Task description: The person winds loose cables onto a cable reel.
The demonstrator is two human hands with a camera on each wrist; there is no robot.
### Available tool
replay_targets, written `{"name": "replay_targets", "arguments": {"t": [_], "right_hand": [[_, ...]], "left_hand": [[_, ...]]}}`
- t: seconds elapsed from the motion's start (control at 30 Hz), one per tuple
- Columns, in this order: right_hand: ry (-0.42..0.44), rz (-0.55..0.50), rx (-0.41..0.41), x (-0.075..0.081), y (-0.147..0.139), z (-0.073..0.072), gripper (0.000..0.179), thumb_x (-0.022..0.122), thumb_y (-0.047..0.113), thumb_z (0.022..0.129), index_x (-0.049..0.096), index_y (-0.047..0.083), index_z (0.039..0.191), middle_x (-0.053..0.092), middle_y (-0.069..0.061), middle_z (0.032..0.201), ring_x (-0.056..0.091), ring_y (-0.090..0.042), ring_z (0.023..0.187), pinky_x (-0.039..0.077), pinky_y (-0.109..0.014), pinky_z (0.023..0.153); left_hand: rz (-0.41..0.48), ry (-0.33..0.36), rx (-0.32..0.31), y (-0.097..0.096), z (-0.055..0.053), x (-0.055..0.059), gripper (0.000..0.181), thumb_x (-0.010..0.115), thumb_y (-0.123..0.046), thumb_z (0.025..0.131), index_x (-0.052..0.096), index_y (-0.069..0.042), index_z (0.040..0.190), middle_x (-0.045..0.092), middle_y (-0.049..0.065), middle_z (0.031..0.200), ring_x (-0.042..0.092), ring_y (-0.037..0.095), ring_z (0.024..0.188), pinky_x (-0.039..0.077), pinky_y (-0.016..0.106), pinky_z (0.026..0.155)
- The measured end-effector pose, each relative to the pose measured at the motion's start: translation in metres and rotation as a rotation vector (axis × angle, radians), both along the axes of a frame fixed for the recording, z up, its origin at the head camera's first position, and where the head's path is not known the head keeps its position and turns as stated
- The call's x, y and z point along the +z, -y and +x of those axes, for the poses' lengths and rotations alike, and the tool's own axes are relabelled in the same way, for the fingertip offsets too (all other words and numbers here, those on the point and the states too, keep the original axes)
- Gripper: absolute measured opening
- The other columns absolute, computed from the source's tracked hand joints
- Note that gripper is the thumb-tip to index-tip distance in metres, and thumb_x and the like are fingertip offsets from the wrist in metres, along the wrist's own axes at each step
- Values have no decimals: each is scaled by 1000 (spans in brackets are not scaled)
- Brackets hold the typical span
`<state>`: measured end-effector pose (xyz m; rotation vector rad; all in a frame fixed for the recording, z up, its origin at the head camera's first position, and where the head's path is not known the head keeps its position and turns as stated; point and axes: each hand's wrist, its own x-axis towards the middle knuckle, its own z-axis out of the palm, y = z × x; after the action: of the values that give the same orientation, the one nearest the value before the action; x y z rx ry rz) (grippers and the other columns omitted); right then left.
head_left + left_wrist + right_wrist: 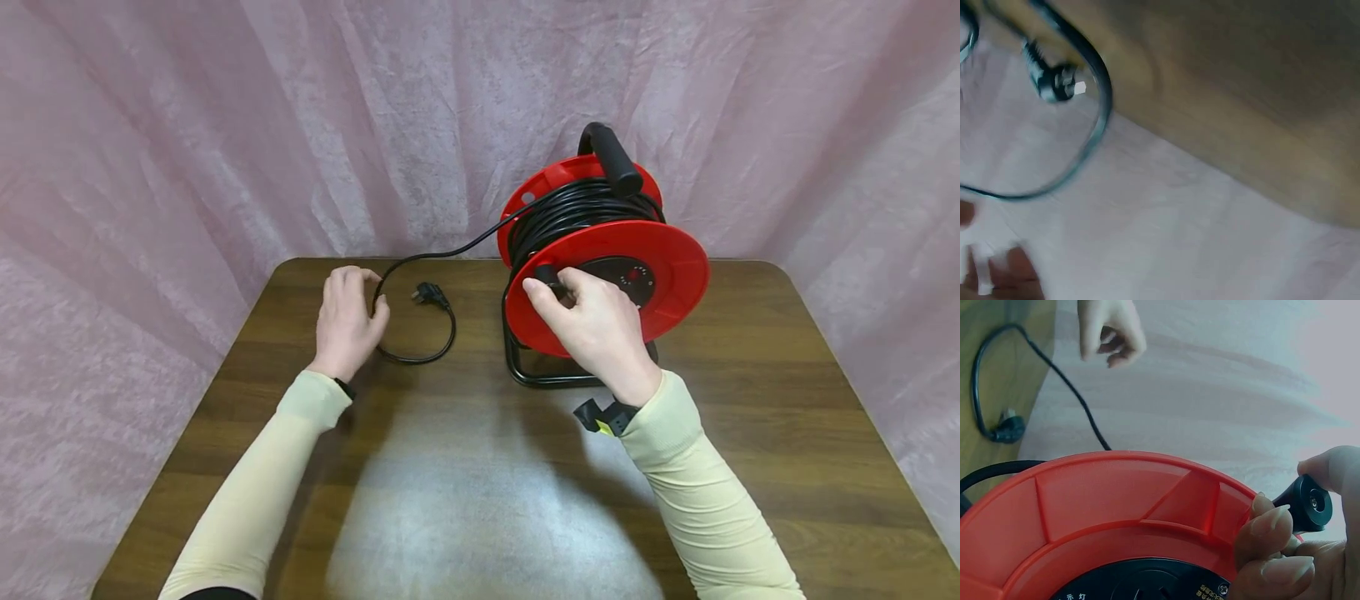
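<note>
A red cable reel [678, 267] wound with black cable [577, 204] stands on a black tube frame [551, 381] at the back right. My right hand [600, 325] grips the black crank knob [1302, 503] on its near flange, thumb on one side and fingers curled on the other. From the reel a loose cable end [420, 257] runs left and loops down to a black plug [430, 293] on the table. Close beside that loop is my left hand [347, 321], fingers loosely bent; in the right wrist view it holds nothing. The left wrist view shows the plug [1054, 81] blurred.
The wooden table [465, 483] ends at the back against a pink curtain [420, 125], which also hangs at both sides. A black carrying handle [615, 158] rises over the reel. A small black device [607, 415] is strapped to the right wrist.
</note>
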<state>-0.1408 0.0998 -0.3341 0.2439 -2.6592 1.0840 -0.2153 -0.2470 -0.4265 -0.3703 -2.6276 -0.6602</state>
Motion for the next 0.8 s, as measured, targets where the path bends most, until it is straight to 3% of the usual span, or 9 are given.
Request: {"name": "replay_targets", "arguments": {"t": [0.07, 0.13, 0.2, 0.23, 0.37, 0.5, 0.63, 0.7, 0.8], "right_hand": [[-1, -1, 1, 0, 0, 0, 56, 51, 64, 98, 48, 15, 70, 46, -4, 61, 48, -21, 60, 34, -37, 54], [-4, 0, -5, 0, 0, -1, 57, 51, 64, 98, 48, 15, 70, 45, -4, 61, 48, -21, 59, 33, -37, 54], [0, 0, -3, 0, 1, -1, 57, 51, 64, 98, 47, 14, 70, 45, -4, 61, 47, -21, 59, 33, -37, 54], [3, -1, 0, 0, 2, -1, 57, 50, 64, 98, 47, 14, 70, 45, -4, 61, 47, -21, 59, 33, -37, 54], [14, 4, 15, -1, 5, -2, 57, 49, 64, 98, 48, 14, 71, 46, -4, 61, 48, -21, 59, 33, -37, 55], [17, 9, 0, -2, 5, -1, 57, 50, 64, 98, 47, 14, 70, 45, -4, 61, 48, -21, 59, 33, -37, 54], [17, 12, -3, -2, 4, -1, 57, 49, 65, 98, 47, 15, 70, 46, -4, 61, 48, -21, 59, 33, -37, 54], [14, 15, -2, -2, 4, -1, 57, 49, 65, 98, 48, 15, 71, 46, -4, 61, 48, -21, 60, 33, -37, 55], [17, 15, 4, -2, 4, -1, 56, 50, 64, 98, 49, 15, 71, 47, -4, 62, 49, -21, 60, 34, -38, 55]], "left_hand": [[-94, 36, -76, -16, 4, -4, 22, 67, -21, 99, 65, -10, 117, 60, 10, 118, 59, 29, 102, 52, 46, 78], [-207, 196, -184, -31, 7, -8, 26, 70, -32, 99, 69, -12, 117, 64, 5, 113, 64, 22, 96, 54, 44, 78], [-314, 370, -249, -43, 10, -17, 32, 72, -37, 98, 70, -13, 118, 64, 3, 112, 66, 19, 94, 56, 42, 77], [-357, 412, -276, -46, 12, -22, 32, 72, -37, 98, 70, -12, 117, 64, 4, 111, 66, 20, 94, 56, 43, 78], [-458, 383, -344, -43, 14, -36, 11, 67, -15, 100, 64, -7, 106, 62, 7, 102, 64, 20, 83, 57, 40, 72], [-405, 431, -334, -26, 11, -35, 3, 55, -10, 99, 58, -10, 100, 60, 3, 92, 57, 18, 74, 52, 38, 70], [-296, 526, -225, 2, 9, -29, 21, 49, -27, 105, 61, -13, 96, 61, 3, 91, 56, 20, 79, 47, 41, 75], [-248, 550, -193, 19, 7, -27, 24, 51, -28, 107, 65, -10, 99, 61, 9, 99, 58, 25, 87, 48, 45, 79], [-188, 579, -147, 44, 3, -28, 24, 56, -17, 106, 62, 0, 123, 52, 23, 126, 57, 37, 110, 48, 53, 92]]}}
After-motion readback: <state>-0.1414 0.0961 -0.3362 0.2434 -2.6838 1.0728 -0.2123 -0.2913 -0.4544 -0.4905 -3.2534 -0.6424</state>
